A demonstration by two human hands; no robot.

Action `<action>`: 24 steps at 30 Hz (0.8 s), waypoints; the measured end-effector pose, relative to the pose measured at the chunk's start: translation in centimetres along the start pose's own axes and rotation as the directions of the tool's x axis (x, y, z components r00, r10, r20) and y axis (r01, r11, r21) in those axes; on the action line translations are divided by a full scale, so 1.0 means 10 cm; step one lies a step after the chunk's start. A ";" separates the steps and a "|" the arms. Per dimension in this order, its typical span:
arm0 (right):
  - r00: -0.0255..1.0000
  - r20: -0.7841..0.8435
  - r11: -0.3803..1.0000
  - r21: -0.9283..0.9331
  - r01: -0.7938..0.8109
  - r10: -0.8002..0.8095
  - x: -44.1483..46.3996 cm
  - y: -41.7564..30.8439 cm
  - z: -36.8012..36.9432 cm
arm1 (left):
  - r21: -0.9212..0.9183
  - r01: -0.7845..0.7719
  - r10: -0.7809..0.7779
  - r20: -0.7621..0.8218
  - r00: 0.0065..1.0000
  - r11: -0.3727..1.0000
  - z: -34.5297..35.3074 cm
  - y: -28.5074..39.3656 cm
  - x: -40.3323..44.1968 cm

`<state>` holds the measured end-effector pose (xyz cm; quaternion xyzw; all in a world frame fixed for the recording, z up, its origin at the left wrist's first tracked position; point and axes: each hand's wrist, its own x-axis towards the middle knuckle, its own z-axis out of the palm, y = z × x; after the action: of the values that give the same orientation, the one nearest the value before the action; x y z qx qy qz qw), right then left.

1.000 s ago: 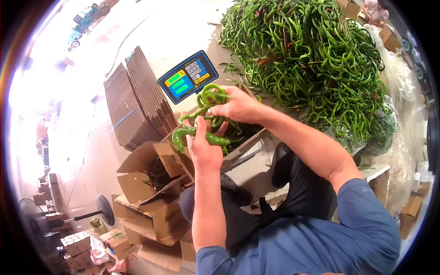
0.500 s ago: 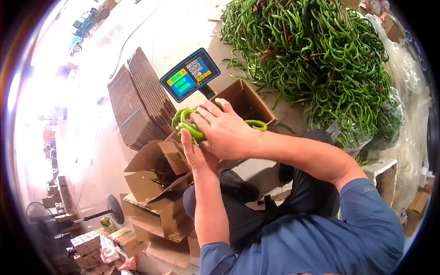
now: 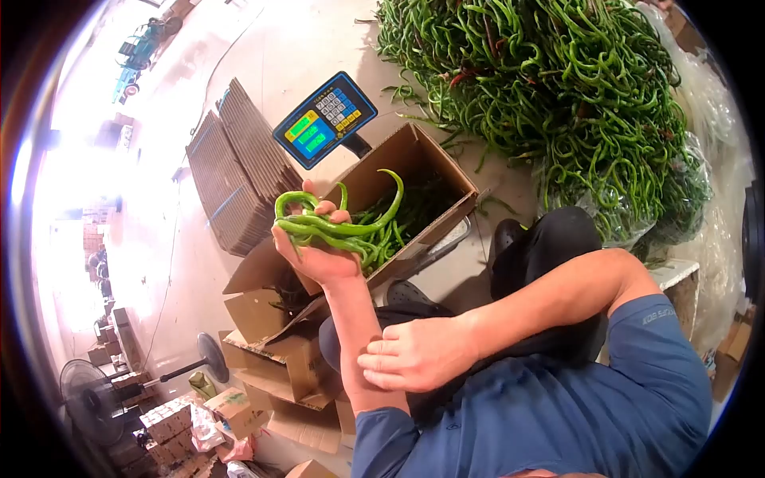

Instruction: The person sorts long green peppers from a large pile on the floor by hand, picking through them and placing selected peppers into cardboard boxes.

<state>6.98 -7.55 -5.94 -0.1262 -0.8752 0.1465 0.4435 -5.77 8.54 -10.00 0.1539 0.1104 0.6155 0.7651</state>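
Several long green chili peppers (image 3: 327,227) lie across my left hand (image 3: 319,259), whose fingers are curled round them. This hand is over the near left end of an open cardboard box (image 3: 422,155), with more green peppers inside. My right hand (image 3: 418,354) holds nothing; its fingers lie across my left forearm, a little apart. Just beyond the box stands a scale display (image 3: 325,119) with lit green readouts. Part of the box's inside is hidden by my left hand and the peppers.
A large heap of green peppers (image 3: 534,103) on plastic sheeting (image 3: 713,159) rises at the right. Flattened cardboard (image 3: 239,167) is stacked to the left. Open cartons (image 3: 275,358) stand beside my left arm. A fan (image 3: 88,398) is at lower left.
My right hand has drawn back from the peppers and now rests on my left forearm. The peppers stay in my left hand. More of the box's inside shows.
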 end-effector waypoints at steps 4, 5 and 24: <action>0.997 0.047 0.998 -0.045 -0.053 0.056 -0.07 0.02 -0.11 | -0.058 0.027 -0.029 -0.044 0.999 0.998 -0.05 0.01 -0.03; 0.996 0.060 0.997 -0.047 -0.058 0.061 -0.08 0.02 -0.14 | -0.041 0.021 -0.023 -0.054 0.998 0.999 -0.06 -0.01 -0.05; 0.441 -0.617 0.466 -0.132 -0.875 0.652 -1.78 -1.13 -1.51 | 0.019 0.321 -0.189 -0.776 0.602 0.947 -0.70 -0.17 0.21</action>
<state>28.47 -22.10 -6.41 -0.6468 -0.5798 0.1001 0.4852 -6.25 10.97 -17.11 -0.0789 0.4920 0.4956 0.7114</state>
